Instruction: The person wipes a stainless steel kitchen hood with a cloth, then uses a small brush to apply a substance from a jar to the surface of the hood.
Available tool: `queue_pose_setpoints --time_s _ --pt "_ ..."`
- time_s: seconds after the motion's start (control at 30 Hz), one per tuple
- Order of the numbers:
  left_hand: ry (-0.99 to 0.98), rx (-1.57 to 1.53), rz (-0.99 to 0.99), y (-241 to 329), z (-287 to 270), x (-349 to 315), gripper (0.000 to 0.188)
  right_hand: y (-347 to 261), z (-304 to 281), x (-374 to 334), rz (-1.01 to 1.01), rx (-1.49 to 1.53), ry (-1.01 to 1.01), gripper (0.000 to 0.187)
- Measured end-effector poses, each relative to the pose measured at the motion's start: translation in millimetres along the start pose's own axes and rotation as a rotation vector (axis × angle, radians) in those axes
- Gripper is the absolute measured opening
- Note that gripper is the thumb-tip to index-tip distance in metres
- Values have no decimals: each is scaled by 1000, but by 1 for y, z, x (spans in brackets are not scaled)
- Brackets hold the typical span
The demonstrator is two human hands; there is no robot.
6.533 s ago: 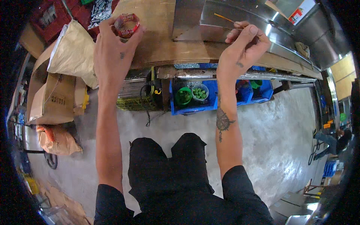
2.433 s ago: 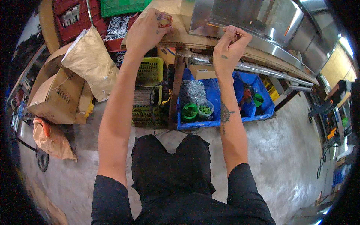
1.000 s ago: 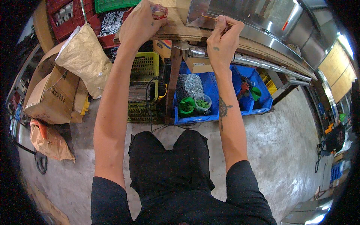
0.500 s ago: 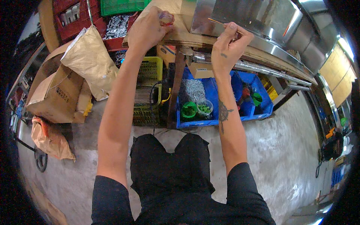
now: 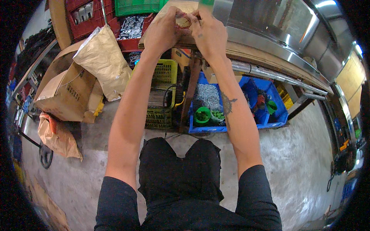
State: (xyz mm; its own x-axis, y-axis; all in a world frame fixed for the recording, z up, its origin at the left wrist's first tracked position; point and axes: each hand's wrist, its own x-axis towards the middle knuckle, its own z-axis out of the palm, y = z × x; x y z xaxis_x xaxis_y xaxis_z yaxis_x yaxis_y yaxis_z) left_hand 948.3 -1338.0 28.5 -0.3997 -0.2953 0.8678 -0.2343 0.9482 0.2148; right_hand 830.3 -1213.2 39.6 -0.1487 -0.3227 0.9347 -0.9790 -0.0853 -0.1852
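At the wooden bench edge (image 5: 188, 40), my left hand (image 5: 162, 32) is closed around a small round reddish thing (image 5: 182, 27). Only part of its red rim shows past the fingers, and I cannot make out its kind. Right beside it is my right hand (image 5: 210, 34), its fingertips pinched together against the rim. Whatever sits in that pinch is hidden by the fingers. A shiny metal sheet or panel (image 5: 266, 27) stands on the bench to the right of my hands.
Below the bench are blue bins (image 5: 208, 129) with small metal parts and green cups, and a yellow-green crate (image 5: 167, 71). Cardboard boxes (image 5: 58, 92) and a paper sack (image 5: 104, 57) stand on the left. Red (image 5: 133, 45) and green crates (image 5: 140, 7) are behind them.
My right hand, which held a thin orange-brown stick out to the right, has moved left to meet my left hand at the reddish thing. The stick is now out of sight.
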Motion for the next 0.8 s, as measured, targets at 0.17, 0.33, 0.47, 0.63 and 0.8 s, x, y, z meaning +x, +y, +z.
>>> queue_pose_setpoints --time_s 0.17,0.33,0.47,0.63,0.8 --pt "-30 63 -69 10 -2 -3 52 0 -12 -2 -48 55 201 21" --pt "-95 117 -115 7 -2 1 56 22 -39 -22 41 64 479 31" --pt "-136 149 -173 14 -1 2 59 43 -45 -46 225 159 422 31" --pt "-155 128 -159 11 -4 4 61 36 -41 -52 238 275 341 29" --pt "-155 139 -147 7 -1 2 61 49 -32 -58 114 132 364 29"
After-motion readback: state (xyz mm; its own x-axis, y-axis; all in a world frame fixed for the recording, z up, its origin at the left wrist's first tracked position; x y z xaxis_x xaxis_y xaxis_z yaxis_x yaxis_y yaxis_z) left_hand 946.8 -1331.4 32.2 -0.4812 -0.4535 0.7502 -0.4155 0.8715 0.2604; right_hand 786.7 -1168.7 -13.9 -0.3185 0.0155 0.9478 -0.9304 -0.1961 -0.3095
